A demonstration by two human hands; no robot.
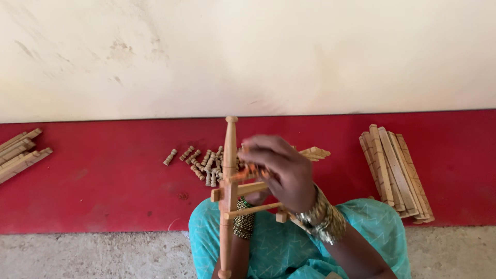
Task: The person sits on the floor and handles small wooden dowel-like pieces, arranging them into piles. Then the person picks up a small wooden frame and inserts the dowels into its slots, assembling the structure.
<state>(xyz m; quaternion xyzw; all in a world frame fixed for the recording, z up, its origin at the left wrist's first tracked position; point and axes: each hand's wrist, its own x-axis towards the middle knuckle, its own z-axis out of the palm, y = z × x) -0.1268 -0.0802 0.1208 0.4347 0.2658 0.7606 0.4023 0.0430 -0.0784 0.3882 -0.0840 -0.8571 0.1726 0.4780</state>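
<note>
Both hands meet at one wooden frame [229, 196]. Right hand [281, 168] closes its grip on a crossbar [251, 188]; left hand [254, 198] is mostly hidden behind, its grip I cannot tell. Long post stands upright, just left of the right hand. Small turned pegs [199, 161] lie beyond on the red floor [103, 175].

On the floor strip along the wall [248, 51], the small pegs [201, 163] lie in the middle, flat slats [395, 173] at the right end, more slats [20, 152] at the left end.

Teal patterned garment [289, 248], metal bangles [323, 219] both wrists.
</note>
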